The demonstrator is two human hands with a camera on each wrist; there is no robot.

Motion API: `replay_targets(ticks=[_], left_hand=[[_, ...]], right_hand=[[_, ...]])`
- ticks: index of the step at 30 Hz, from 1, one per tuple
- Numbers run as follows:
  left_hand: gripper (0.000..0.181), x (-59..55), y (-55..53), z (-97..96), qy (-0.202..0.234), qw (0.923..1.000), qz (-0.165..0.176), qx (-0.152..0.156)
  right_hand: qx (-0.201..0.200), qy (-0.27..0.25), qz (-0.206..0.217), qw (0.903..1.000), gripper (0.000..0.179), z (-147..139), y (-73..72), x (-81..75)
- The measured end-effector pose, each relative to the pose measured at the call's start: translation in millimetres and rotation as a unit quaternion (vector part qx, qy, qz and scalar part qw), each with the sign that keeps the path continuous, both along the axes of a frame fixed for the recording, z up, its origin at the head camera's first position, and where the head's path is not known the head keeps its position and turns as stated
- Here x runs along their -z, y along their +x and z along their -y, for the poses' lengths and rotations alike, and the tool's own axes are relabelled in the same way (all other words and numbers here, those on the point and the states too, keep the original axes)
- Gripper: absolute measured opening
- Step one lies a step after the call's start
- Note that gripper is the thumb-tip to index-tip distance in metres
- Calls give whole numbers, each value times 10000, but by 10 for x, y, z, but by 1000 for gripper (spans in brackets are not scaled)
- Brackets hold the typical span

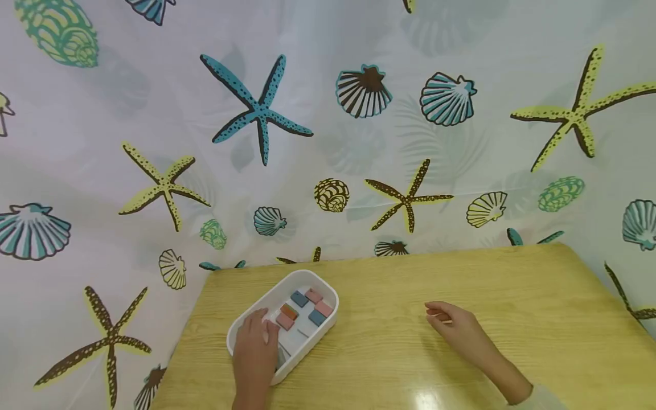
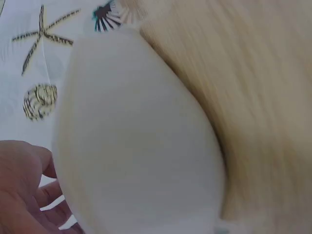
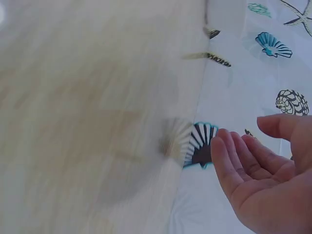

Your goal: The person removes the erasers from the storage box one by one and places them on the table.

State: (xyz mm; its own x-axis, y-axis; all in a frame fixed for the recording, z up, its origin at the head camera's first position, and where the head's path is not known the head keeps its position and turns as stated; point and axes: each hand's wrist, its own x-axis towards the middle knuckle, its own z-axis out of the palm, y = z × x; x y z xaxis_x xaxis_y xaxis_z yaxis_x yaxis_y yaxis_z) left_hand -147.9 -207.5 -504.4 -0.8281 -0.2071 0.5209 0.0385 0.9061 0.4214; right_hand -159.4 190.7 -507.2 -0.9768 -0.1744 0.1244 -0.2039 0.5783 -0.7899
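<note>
A white oval-ended tray (image 1: 332, 319) stands on the left part of the wooden table and holds several small rectangular blocks. Among them are a blue block (image 1: 299, 298), a pink block (image 1: 285, 322) and an orange-brown block (image 1: 289, 311). My left hand (image 1: 254, 350) reaches over the tray's near left side, fingers relaxed, thumb close to the pink block. In the left wrist view the tray's outer wall (image 2: 141, 131) hides those fingertips. My right hand (image 1: 458, 328) hovers over the table to the right, fingers loosely bent, nothing in it, as the right wrist view confirms.
The wooden table (image 1: 379, 353) reaches from the tray to the far right edge. Behind it and at both sides hangs a white cloth (image 1: 307, 171) printed with starfish and shells. A grey piece (image 1: 281, 357) lies in the tray's near end, partly covered by the hand.
</note>
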Motion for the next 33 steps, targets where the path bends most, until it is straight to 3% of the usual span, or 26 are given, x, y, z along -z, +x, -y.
replay_targets(ticks=[5,12,16,25,33], left_hand=[[26,50,106,270,572,9954,80,-770],[34,98,203,484,1214,9840,651,-1130],[38,77,234,560,1531,9773,994,-1078],[41,84,270,709,2059,9645,1539,-609],[40,97,258,716,2703,9460,1761,-302]], right_hand=[[-48,-793,352,9962,34,234,-179,-43],[-279,-2193,992,9702,30,553,-394,-23],[-368,-2432,1279,9608,31,752,-517,-22],[-286,-2947,1897,9361,31,1230,-792,40],[-120,-2970,1996,9337,28,1503,-878,22]])
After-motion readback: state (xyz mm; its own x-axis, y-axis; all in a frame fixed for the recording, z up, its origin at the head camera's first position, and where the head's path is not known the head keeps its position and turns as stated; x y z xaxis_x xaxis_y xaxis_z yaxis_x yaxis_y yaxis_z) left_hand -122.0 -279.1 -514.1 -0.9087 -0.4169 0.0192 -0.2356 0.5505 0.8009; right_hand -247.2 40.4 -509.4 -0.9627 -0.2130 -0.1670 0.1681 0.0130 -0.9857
